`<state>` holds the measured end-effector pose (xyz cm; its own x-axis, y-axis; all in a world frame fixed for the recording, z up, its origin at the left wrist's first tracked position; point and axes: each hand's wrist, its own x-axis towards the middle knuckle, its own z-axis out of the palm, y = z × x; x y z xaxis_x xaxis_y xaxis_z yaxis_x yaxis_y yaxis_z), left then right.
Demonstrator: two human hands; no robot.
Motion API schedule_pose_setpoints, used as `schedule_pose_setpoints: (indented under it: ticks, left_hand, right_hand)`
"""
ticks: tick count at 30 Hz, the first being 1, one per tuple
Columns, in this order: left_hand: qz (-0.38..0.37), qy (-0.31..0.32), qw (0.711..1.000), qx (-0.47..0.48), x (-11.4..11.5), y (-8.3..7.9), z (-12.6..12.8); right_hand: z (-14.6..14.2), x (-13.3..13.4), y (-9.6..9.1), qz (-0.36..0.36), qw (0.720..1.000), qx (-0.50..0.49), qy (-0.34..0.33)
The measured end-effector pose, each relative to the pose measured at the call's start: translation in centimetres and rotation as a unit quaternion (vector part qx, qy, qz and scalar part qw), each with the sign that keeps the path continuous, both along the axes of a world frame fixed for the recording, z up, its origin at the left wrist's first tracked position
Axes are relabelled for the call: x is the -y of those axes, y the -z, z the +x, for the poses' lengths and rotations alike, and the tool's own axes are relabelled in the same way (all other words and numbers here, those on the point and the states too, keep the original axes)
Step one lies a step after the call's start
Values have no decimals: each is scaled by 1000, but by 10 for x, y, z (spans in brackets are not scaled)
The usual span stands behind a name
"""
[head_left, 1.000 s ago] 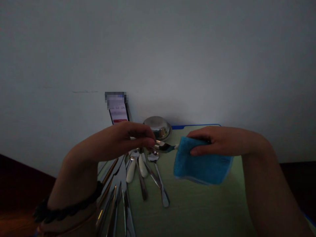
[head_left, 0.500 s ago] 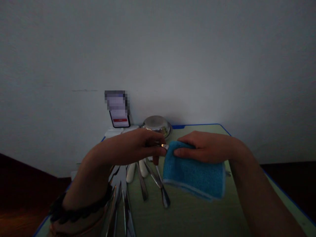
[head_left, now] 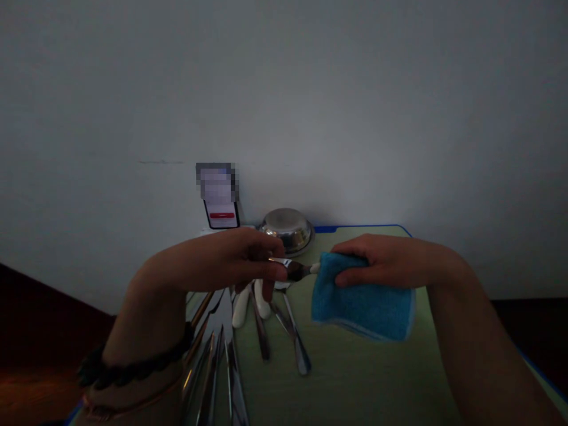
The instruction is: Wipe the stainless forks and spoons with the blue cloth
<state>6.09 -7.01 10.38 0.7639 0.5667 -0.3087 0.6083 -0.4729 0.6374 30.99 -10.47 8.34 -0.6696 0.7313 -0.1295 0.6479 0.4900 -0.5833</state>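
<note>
My left hand (head_left: 246, 260) pinches the metal head of a fork (head_left: 296, 270) between thumb and fingers, covering part of it. The fork lies level, its pale handle end running into a blue cloth (head_left: 364, 310). My right hand (head_left: 377, 263) grips this cloth with the thumb on top, and the handle inside is hidden. Below the left hand lie white-handled cutlery (head_left: 241, 307) and a spoon (head_left: 298, 343), crossed with another metal piece on the table.
An upturned metal bowl (head_left: 287, 228) sits at the table's back edge by the wall. To its left a phone (head_left: 222, 204) stands propped up. Several metal utensils (head_left: 215, 367) lie at the front left of the green table (head_left: 355, 384), which has a blue edge.
My right hand and the cloth have drawn slightly right, away from my left fingers, so more of the fork's head and neck shows. The view has shifted slightly.
</note>
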Motion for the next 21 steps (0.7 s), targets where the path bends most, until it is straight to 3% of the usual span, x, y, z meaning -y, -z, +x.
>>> schedule_pose_setpoints:
  ticks: [7, 11, 18, 21]
  left_hand:
    - [22, 20, 999, 31, 0, 2, 2]
    - [2, 21, 997, 77, -3, 4, -2]
    - [66, 19, 993, 97, -10, 11, -5]
    - [97, 12, 991, 96, -11, 12, -5]
  right_hand:
    - [-7, 3, -3, 3, 1000, 20, -19]
    - [-6, 3, -4, 7, 1000, 14, 19]
    - [-14, 7, -6, 163, 982, -29, 86]
    - [-17, 9, -5, 189, 976, -32, 104]
